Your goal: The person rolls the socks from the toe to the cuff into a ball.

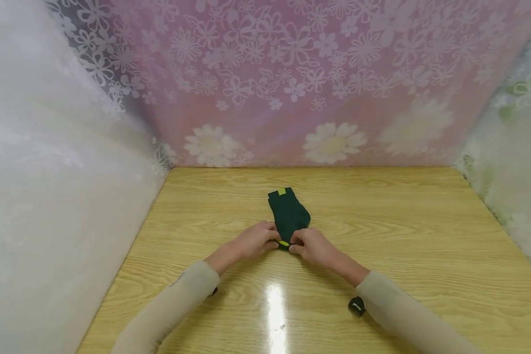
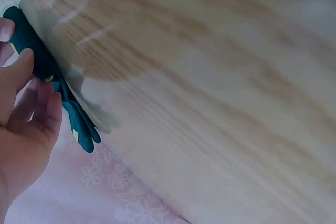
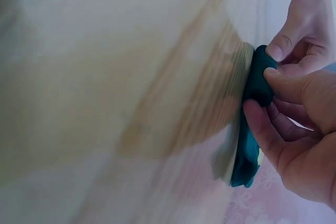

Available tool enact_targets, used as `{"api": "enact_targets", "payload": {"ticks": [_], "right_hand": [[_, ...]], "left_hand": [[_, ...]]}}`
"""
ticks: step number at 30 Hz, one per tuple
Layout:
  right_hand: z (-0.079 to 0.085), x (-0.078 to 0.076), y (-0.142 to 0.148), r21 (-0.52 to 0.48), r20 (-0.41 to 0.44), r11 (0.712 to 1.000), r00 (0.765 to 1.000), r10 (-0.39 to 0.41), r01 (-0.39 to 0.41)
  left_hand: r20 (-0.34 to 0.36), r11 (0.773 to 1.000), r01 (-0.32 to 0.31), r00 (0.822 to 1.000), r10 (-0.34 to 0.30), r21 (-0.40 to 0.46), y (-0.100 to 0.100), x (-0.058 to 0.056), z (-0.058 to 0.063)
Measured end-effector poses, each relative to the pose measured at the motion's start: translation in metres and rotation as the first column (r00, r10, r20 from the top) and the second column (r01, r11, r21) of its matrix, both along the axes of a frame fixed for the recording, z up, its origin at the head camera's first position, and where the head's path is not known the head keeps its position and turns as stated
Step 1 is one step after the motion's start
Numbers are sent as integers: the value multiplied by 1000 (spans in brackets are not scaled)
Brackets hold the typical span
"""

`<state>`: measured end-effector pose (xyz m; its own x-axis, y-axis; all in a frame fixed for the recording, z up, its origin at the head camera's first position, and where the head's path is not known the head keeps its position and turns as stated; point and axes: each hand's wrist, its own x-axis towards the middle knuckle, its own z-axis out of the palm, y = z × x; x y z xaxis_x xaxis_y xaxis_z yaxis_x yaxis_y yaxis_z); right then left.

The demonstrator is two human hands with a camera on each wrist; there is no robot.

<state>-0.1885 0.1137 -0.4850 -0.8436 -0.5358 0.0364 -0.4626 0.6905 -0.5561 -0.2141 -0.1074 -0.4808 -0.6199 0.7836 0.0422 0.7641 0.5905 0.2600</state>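
A pair of dark green socks (image 1: 289, 214), laid one on the other, lies flat on the wooden table with the cuffs pointing away. A yellow patch marks the cuff end, and more yellow shows at the near end, which is curled into a short roll. My left hand (image 1: 256, 240) pinches the left side of this roll between thumb and fingers. On its right side my right hand (image 1: 316, 247) does the same. The right wrist view shows the rolled sock end (image 3: 257, 85) with both thumbs on it; in the left wrist view layered cuffs hang past the fingers (image 2: 52, 116).
The wood-grain table (image 1: 402, 221) is glossy, with a bright light reflection near its front. A pink flowered backdrop (image 1: 265, 98) stands along the back edge, and pale curtains (image 1: 71, 172) flank both sides. Black wrist devices (image 1: 357, 306) sit under the sleeves.
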Motion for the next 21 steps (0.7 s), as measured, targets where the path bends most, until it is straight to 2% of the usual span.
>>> {"api": "enact_targets", "payload": {"ticks": [3, 5, 7, 8, 11, 13, 16, 18, 21], "right_hand": [[2, 6, 0, 145, -155, 987, 984, 90, -67], [2, 11, -2, 257, -270, 963, 950, 158, -87], [3, 14, -5, 325, -336, 941, 920, 202, -87], [3, 14, -6, 341, -337, 936, 918, 207, -86], [3, 8, -7, 323, -307, 940, 928, 210, -106], [3, 2, -4, 284, -258, 948, 941, 221, -144], [4, -9, 1, 192, -137, 960, 963, 232, -204], [6, -15, 4, 122, -54, 966, 970, 235, -228], [11, -19, 3, 90, 11, 976, 980, 196, -197]], "left_hand": [[-24, 998, 26, 999, -27, -50, 1, -2, 0], [-28, 996, 35, 999, -38, -85, 1, -3, 1], [-20, 994, 27, 999, -30, -110, 0, -4, 3], [-19, 993, 20, 1000, -22, -117, 0, -4, 3], [-39, 991, -27, 999, 22, -129, 0, -1, 5], [-115, 989, -39, 993, 22, -141, 3, 2, 6], [-219, 986, -34, 976, -2, -161, 11, 8, 9], [-260, 983, -34, 965, -14, -179, 16, 11, 10], [-243, 980, -52, 970, 3, -194, 21, 13, 9]]}}
